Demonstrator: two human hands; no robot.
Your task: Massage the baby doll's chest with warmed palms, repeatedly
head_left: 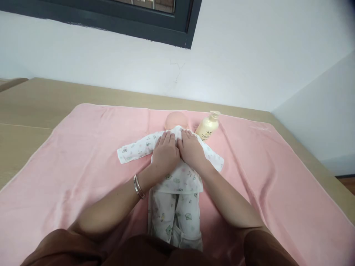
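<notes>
A small white long-sleeved top with little printed figures lies spread out, its sleeves reaching to both sides. Matching white trousers lie below its hem. Flat on the upper chest of the top rest my left hand and my right hand, side by side and touching near the thumbs. Neither hand grips anything. Beyond the collar shows a smooth, round, skin-coloured shape, like a doll's head. A cream pump bottle stands or leans just beyond the right sleeve.
A pink blanket with some folds covers most of a light wooden table. Behind the table rises a white wall with a dark window frame. Another wall stands at the right.
</notes>
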